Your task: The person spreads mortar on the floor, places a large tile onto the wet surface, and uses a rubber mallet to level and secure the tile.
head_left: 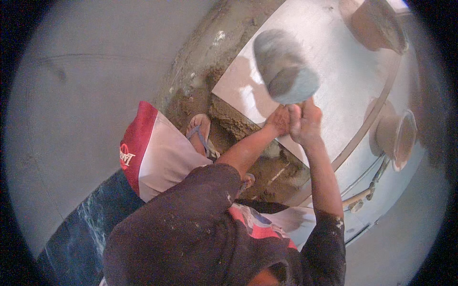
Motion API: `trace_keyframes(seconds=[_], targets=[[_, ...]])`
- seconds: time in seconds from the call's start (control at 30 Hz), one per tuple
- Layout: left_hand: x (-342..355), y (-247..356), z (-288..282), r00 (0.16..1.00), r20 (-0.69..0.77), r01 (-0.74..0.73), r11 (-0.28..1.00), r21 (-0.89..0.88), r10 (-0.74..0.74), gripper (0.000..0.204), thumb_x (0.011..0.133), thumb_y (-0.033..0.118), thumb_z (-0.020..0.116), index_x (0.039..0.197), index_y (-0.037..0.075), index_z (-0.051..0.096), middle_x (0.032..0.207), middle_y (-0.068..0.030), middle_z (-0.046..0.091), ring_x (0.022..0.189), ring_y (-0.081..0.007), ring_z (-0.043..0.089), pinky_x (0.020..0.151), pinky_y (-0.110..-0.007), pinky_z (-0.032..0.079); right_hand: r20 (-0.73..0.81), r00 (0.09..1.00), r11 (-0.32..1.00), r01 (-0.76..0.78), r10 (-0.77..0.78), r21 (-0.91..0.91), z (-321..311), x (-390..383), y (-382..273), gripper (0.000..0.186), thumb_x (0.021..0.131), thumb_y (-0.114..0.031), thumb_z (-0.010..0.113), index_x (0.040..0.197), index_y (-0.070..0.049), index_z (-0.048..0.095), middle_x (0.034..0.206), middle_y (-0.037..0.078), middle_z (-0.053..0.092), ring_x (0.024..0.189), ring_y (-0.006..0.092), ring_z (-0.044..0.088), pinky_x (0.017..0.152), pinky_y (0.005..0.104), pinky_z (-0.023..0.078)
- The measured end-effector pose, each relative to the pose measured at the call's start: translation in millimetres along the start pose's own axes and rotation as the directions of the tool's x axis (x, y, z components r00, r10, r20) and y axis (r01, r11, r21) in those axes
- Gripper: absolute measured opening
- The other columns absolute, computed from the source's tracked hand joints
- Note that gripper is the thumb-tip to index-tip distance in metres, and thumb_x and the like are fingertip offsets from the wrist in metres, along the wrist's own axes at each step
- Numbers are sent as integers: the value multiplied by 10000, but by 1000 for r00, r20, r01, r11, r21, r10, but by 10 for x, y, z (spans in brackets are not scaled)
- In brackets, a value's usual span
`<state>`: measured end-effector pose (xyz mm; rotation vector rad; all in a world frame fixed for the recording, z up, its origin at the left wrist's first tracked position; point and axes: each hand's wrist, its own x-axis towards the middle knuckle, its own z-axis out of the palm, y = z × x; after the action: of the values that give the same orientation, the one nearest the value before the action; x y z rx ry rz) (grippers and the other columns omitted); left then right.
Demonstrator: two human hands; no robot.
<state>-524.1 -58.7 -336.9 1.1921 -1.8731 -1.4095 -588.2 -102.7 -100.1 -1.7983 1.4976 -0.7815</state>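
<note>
Both my hands are closed together, one against the other, below a grey mallet (285,66) with a thick, rounded head. Its head is smeared by motion, and my fists hide the handle. My left hand (280,120) reaches in from the left, and my right hand (307,123) sits beside it at the right. The mallet is held above a large pale slab (334,52), apart from it as far as I can tell. A shadow falls on the slab left of the mallet. Brown mortar (234,119) shows along the slab's near left edge.
Two mortar-stained basins (374,26), (395,136) stand at the right. A long brown strip (365,128) crosses the slab's right side. Wooden-handled tools (360,196) lie lower right. My sandalled foot (198,129) is beside the mortar. A dark marbled surface (86,229) lies lower left.
</note>
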Motion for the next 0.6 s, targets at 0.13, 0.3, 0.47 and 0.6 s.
trace_keyframes(seconds=[0.13, 0.3, 0.47, 0.6], targets=[[-130, 124, 265, 984, -90, 62, 778, -626, -151, 565, 962, 397, 444, 1432, 84, 431, 1431, -162, 487, 1349, -274, 424, 1188, -403, 257, 235, 966, 842, 36, 108, -538, 550, 48, 662, 378, 985, -411, 496, 1089, -50, 528, 876, 243, 680, 807, 424, 686, 706, 497, 540], [-106, -131, 185, 994, -77, 40, 896, -442, -82, 535, 960, 375, 440, 1423, 106, 438, 1436, -139, 484, 1368, -260, 396, 1191, -405, 246, 242, 950, 963, -142, 198, -231, 468, 484, 17, 381, 983, -438, 489, 1079, -72, 528, 837, 239, 687, 795, 445, 683, 720, 553, 523], [12, -204, 83, 997, 15, -72, 997, 3, 72, 518, 958, 360, 436, 1418, 121, 440, 1453, -120, 469, 1395, -254, 356, 1198, -414, 225, 266, 941, 874, -58, 209, -482, 737, 290, 502, 391, 981, -447, 496, 1099, -77, 537, 863, 247, 688, 798, 452, 681, 720, 554, 521], [-7, -288, 81, 993, -10, -114, 986, 123, 116, 505, 957, 349, 432, 1414, 134, 441, 1466, -105, 456, 1417, -249, 324, 1203, -421, 208, 337, 900, 912, -137, 278, -387, 609, 522, 411, 408, 988, -457, 491, 1118, -74, 542, 830, 235, 685, 792, 452, 678, 707, 540, 527]])
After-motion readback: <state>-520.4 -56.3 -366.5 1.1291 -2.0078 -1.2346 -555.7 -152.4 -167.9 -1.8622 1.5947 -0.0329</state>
